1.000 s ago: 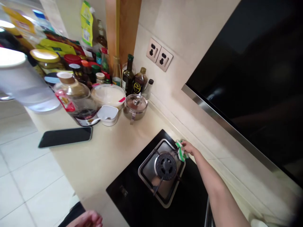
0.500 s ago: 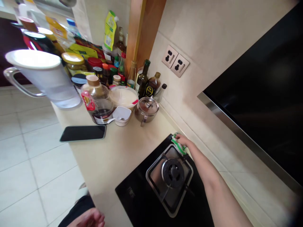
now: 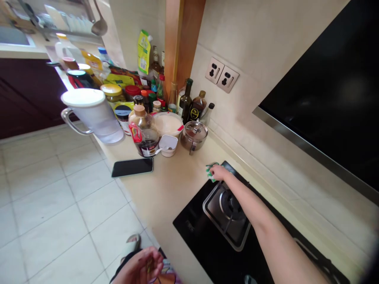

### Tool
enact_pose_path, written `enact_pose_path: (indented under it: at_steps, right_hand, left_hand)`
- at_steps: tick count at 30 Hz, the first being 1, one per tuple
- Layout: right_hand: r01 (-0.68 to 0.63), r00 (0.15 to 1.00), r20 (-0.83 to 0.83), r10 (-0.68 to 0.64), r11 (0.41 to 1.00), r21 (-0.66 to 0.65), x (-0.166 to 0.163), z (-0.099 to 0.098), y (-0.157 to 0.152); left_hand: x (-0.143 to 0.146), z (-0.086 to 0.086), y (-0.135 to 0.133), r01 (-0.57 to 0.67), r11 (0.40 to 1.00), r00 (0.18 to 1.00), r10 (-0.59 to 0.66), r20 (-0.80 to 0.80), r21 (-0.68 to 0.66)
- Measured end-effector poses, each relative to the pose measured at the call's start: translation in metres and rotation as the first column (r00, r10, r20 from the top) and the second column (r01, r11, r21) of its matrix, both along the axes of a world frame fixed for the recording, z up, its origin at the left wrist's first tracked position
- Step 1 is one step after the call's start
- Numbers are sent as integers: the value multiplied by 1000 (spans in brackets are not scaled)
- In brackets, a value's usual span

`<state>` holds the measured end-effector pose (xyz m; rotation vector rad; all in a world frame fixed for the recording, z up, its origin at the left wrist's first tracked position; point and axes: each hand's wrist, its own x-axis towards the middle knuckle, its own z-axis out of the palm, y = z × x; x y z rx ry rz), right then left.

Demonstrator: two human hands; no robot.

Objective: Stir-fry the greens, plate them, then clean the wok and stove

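Fingers half-curled around nothing that shows, the left hand point(image 3: 148, 265) hangs beside the counter's point(image 3: 166, 185) front edge. Beyond it lies the stove point(image 3: 198, 242), its burner point(image 3: 229, 201) partly hidden by the right forearm point(image 3: 249, 207). At the stove's back left corner, the right hand point(image 3: 218, 172) is clamped on a bunched green and white cloth point(image 3: 209, 174). To work the cloth well here, I would spread it flatter beneath the fingers, press evenly, draw it along the stove's left edge, and keep the forearm off the burner. The cloth sits under and just ahead of the fingertips, by the line where stove meets counter; how much of it touches either cannot be told. Further on, a phone point(image 3: 132, 167) lies at the counter's front edge, and a lidded pot point(image 3: 194, 138) stands toward the back edge, near the cloth but apart from it.
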<state>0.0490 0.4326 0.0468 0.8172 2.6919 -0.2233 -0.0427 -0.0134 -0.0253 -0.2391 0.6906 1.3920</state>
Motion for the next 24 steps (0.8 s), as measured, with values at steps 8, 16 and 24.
enact_pose_path:
  at_steps: [8,16,24]
  right_hand:
    - [-4,1000,9,4,1000,-23,-27,-6,-95]
    - [39,997,-70,-42,998,-48,-15,-8,-210]
    - [225,871,-360,-335,922,-314,29,-16,-254]
  left_hand:
    - [-49,6,-32,107,990,994,-107,-13,90]
    - [-72,-13,-36,316,941,949,-314,-31,121]
    - [-52,-65,21,528,840,835,-540,-108,-120]
